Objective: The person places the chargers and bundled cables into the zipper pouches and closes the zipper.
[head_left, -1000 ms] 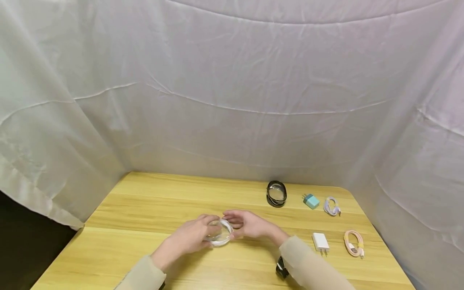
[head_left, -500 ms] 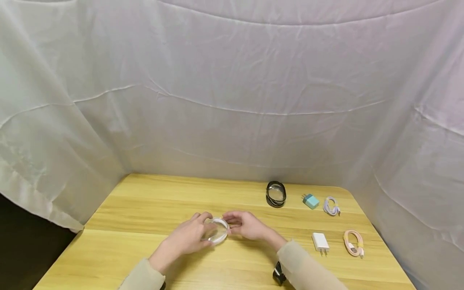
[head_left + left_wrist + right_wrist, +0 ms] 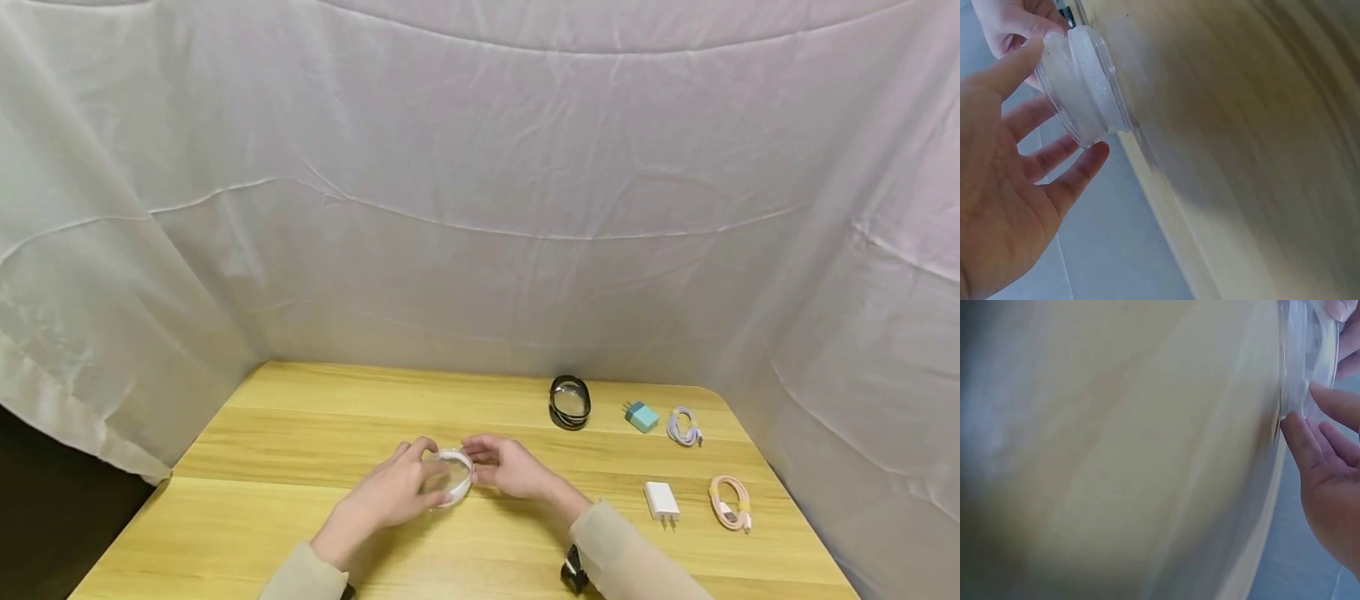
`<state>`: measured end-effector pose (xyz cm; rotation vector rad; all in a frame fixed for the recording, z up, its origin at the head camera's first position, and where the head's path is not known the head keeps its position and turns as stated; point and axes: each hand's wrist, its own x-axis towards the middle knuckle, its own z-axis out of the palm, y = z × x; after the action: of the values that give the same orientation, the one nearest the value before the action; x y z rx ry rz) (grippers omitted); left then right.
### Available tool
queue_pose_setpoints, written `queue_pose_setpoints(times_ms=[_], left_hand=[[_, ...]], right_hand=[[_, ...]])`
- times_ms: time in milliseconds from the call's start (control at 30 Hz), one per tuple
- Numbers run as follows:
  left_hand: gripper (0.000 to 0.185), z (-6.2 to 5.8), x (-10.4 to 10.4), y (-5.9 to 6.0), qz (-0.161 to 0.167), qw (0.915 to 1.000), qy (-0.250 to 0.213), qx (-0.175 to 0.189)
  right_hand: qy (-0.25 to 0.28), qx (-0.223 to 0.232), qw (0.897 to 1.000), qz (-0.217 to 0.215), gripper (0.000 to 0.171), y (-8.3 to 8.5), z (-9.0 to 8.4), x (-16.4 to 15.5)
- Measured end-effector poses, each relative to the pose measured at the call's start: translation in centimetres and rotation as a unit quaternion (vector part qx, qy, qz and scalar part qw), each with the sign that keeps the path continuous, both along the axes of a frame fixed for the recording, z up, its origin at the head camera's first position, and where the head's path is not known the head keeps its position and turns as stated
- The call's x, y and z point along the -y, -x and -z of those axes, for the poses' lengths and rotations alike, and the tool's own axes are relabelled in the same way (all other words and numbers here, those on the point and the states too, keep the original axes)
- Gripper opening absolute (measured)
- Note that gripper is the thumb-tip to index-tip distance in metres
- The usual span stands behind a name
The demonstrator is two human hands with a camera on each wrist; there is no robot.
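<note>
A clear round case with a white coil inside (image 3: 461,492) stands at the middle of the table, between both hands. My left hand (image 3: 390,492) holds its left side. In the left wrist view that hand (image 3: 997,181) has its thumb on one side of the clear case (image 3: 1085,87) and its other fingers spread along the opposite side. From the right, my right hand (image 3: 517,469) pinches the rim. The right wrist view shows the right thumb and forefinger (image 3: 1304,440) against the edge of the case (image 3: 1295,356). Part of the case is hidden behind the fingers.
A black coiled cable (image 3: 555,412) lies at the back right. Near it are a teal charger plug (image 3: 642,417) and a lilac coiled cable (image 3: 675,431). Closer on the right lie a white charger plug (image 3: 662,500) and a pink coiled cable (image 3: 718,498). Grey cloth (image 3: 480,283) encloses the table.
The case and both hands have shifted slightly left. My left fingers, earlier lying over the top of the case, now sit more at its left side. The plugs and other cables lie where they were.
</note>
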<state>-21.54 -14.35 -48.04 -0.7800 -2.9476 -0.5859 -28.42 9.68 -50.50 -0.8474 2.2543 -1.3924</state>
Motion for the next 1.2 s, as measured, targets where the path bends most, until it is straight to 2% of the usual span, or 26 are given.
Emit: queue_pose_setpoints(times_ms=[300,600,833,1033,1200], left_hand=[[0.051,0.0,-0.4,0.3,-0.022,0.9974,-0.06,0.033],[0.05,-0.1,-0.9,0.4,-0.064,0.9898,-0.106,0.071],[0.052,-0.3,-1.1,0.3,-0.069,0.9879,-0.121,0.07],[0.052,-0.4,-1.2,0.3,-0.064,0.9881,-0.127,0.058],[0.051,-0.4,-1.3,0.4,-0.064,0.9869,-0.138,0.054]], right_hand=[[0.013,-0.013,1.0,0.018,0.055,0.2,0.3,0.1],[0.013,-0.016,1.0,0.02,0.06,-0.1,0.1,-0.3],[0.021,-0.022,0.999,0.04,0.06,-0.6,-0.3,-1.4],[0.054,-0.034,0.996,0.063,0.059,-1.5,-1.1,-3.0],[0.065,-0.071,0.991,0.088,0.057,-2.4,-2.2,-4.5]])
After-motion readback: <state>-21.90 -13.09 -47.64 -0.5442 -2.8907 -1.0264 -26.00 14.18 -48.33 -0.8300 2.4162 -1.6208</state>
